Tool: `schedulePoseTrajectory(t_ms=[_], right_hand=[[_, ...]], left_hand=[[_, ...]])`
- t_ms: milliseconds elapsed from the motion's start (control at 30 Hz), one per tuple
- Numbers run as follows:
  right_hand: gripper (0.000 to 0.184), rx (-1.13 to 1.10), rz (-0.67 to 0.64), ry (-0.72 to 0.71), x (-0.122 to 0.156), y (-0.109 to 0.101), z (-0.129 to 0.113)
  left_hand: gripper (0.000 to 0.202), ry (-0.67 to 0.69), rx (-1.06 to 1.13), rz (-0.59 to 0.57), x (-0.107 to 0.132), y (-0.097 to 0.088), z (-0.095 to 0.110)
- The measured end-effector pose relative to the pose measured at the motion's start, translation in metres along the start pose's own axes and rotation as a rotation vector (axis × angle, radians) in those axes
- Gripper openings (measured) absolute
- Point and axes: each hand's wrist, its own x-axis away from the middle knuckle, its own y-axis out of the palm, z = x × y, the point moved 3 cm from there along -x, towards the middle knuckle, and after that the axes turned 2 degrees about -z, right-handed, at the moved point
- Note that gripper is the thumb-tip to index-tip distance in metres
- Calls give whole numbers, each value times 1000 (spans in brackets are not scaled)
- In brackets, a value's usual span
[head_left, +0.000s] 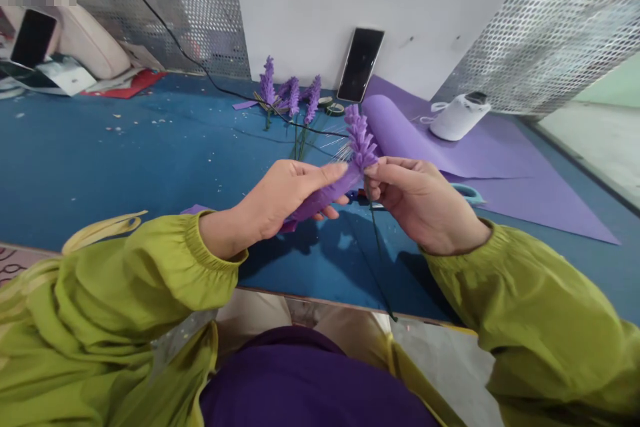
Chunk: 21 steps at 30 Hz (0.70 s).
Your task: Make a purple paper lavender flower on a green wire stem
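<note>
In front of me a purple craft lavender flower (360,137) stands upright on a thin green wire stem (379,240) that hangs down past the table's front edge. My right hand (417,193) pinches the flower's base, where stem and petals meet. A purple strip (325,197) runs from that base to the left; my left hand (280,197) grips it between thumb and fingers. What the strip's far end does beneath the left hand is partly hidden.
Three similar purple flowers (290,92) lie at the back of the blue table (150,147). A phone (361,65) leans on the white panel. Purple sheets (525,193), a white cone of thread or cord (457,117) and blue-handled scissors (466,193) lie right. A black cable (175,47) crosses behind.
</note>
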Motion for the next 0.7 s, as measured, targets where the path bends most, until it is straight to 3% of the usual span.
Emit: schedulePoseTrajectory(t_ms=[100,167,267,367,433,500,700], right_hand=[[18,-1,37,-23,0,-9,-5],[18,0,45,-21,0,-14,-7],[22,-12,-3,19,2,-17,-7],[25,-49,-75,70,3,-16,-7],[25,-69,-74,71,3,-18,-8],[24,-86,-27,38,0,-23,-11],[18,-161,103,-44,-10,-47,-25]], left_hand=[[17,-91,18,-123,4,0,-1],[17,-192,71,-299,8,-1,0],[33,-330,124,-667,15,-5,6],[60,-354,134,-845,18,-9,9],[66,-361,87,-856,18,-6,5],[55,-359,72,-817,19,0,0],[27,-353,351,-371,41,19,-7]])
